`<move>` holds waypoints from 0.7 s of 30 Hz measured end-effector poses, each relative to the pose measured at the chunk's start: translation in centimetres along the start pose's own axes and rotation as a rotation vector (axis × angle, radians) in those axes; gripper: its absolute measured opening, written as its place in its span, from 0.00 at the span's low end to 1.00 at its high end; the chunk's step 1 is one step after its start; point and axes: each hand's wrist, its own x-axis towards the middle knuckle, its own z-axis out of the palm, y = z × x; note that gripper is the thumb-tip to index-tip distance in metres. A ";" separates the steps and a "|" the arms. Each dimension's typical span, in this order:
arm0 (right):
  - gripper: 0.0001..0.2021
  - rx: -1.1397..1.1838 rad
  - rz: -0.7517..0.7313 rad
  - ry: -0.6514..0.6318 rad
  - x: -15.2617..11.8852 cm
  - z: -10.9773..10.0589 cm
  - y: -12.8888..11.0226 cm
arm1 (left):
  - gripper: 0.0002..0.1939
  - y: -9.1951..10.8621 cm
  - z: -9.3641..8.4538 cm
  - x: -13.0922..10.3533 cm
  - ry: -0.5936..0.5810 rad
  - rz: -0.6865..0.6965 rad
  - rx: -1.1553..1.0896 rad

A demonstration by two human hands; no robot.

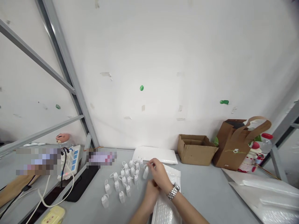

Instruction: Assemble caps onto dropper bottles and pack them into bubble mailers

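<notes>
My right hand (160, 174), with a metal watch on its wrist, reaches over a white bubble mailer (167, 207). Its thumb and forefinger are pinched at the cap loop of a small white squeeze bottle (145, 172), which tilts slightly. Just below, my left hand (152, 190) is closed beside the mailer's left edge; what its fingers hold is hidden. To the left, several similar small bottles with looped caps (116, 185) stand upright in a loose group on the grey table (93, 208).
Behind lies a stack of white mailers (155, 154). An open cardboard box (197, 154) and a brown paper bag (231, 149) stand back right, with more white mailers (268, 193) at the right edge. Leftward are a black mat (81, 183), a power strip (73, 161) and cables.
</notes>
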 end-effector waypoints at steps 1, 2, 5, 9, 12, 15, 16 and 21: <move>0.09 0.081 0.020 0.031 -0.1 -0.9 0.4 | 0.14 0.0 -0.1 -0.1 -0.054 -0.030 -0.020; 0.11 0.171 0.038 0.068 -0.2 -1.8 0.9 | 0.14 0.1 -0.3 -0.2 -0.107 -0.062 -0.046; 0.14 0.328 0.072 0.213 -0.8 -5.0 2.7 | 0.18 1.0 -0.6 -0.5 -0.171 -0.121 -0.139; 0.15 0.241 0.105 0.392 -1.9 -8.1 4.9 | 0.23 2.2 -0.6 -1.2 -0.185 -0.146 -0.221; 0.15 0.216 0.107 0.388 -2.7 -8.9 6.0 | 0.24 2.6 -0.4 -1.6 -0.219 -0.155 -0.241; 0.16 0.271 0.135 0.331 -3.0 -8.5 6.5 | 0.26 2.5 0.0 -1.7 -0.254 -0.152 -0.230; 0.16 0.295 0.153 0.327 -3.0 -8.2 6.6 | 0.26 2.4 0.1 -1.7 -0.264 -0.146 -0.219; 0.19 0.423 0.302 0.347 -3.0 -6.5 7.4 | 0.28 1.9 0.2 -1.5 -0.257 -0.094 -0.115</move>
